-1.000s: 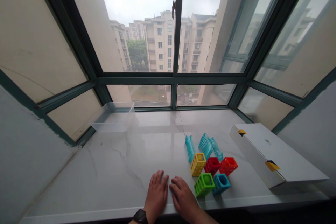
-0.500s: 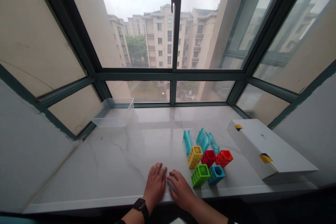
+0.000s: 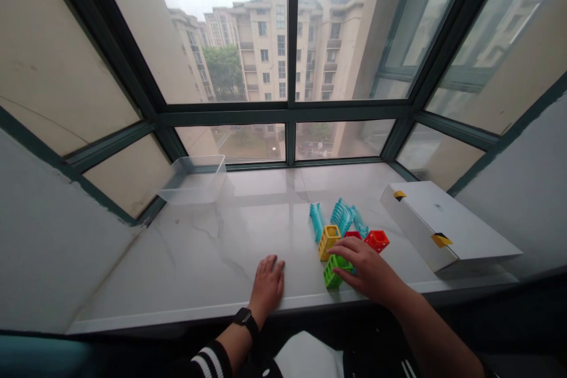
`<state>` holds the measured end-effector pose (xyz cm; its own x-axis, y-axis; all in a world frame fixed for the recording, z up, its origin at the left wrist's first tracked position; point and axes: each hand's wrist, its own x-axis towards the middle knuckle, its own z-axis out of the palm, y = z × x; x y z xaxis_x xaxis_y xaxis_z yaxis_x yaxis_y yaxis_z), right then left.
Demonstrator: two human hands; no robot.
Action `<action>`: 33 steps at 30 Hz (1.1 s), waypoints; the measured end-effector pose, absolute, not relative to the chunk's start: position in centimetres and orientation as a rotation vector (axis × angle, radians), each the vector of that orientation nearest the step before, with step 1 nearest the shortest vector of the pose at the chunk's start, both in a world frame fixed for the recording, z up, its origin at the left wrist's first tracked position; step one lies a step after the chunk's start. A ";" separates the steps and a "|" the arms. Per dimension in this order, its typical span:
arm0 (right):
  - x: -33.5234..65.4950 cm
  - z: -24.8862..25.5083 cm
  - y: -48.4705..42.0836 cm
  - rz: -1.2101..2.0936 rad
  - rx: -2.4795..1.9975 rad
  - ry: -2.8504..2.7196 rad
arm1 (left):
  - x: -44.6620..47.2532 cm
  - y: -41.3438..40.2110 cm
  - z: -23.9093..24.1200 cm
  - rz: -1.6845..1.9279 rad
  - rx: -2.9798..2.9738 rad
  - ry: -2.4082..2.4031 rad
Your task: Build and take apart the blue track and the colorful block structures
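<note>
My left hand [image 3: 268, 283] lies palm down near the front edge of the marble sill [image 3: 199, 266], fingers stretched out and holding nothing. Over the hollow green block [image 3: 330, 275] reaches my right hand [image 3: 361, 263], its thumb and fingers apart; I cannot tell whether they touch the block. Just behind stands a yellow block [image 3: 328, 243]. A dark red block [image 3: 353, 234] is partly covered by my right hand, and the blue block is almost wholly hidden under it. An orange-red block [image 3: 377, 240] sits beyond my knuckles.
Turquoise ridged plastic pieces [image 3: 316, 222] lie behind the blocks. At the right is a white box [image 3: 452, 218] with black-and-yellow tabs. A clear plastic bin [image 3: 195, 194] stands at the back left, against the window frame [image 3: 230, 115].
My right hand has moved from beside my left hand rightward to above the green block. My left hand stays on the sill. The view has tilted slightly downward.
</note>
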<state>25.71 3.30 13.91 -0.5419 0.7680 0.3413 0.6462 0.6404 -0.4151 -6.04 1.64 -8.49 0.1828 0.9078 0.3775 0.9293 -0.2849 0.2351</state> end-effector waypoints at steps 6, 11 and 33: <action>25.6 9.3 3.4 0.307 -1.168 -2.434 | -6.5 1.6 -8.5 -0.876 -2.429 -1.884; 25.6 8.6 4.1 0.289 -1.182 -2.480 | -6.3 0.3 -6.3 -1.130 -2.557 -1.902; 14.8 -2.1 4.4 0.663 -1.100 -2.126 | -8.2 3.1 -2.1 -0.296 -2.558 -2.051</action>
